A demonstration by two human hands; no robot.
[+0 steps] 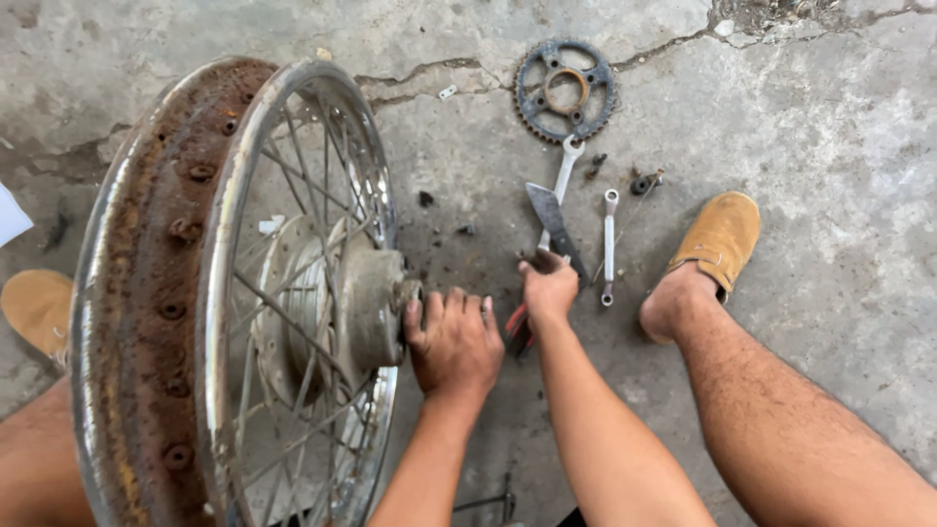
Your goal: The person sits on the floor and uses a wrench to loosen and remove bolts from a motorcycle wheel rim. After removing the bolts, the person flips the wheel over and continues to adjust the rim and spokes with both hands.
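Left hand (454, 342) knuckles up, fingers curled forward, right hand (549, 288) closed in a grip

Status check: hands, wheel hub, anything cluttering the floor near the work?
Left hand gripping wheel hub. Right hand shut on red-handled pliers. Wheel upright. Two wrenches, sprocket lying ahead on the floor.

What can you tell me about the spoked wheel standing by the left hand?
The spoked wheel stands upright on cracked concrete floor, its edge toward the camera. Its metal rim is shiny on the sides and heavily rusted in the inner channel, dotted with spoke nipples. Thin wire spokes run to a dull grey drum hub with a stub at its centre. No tyre is fitted. The left hand rests against the hub.
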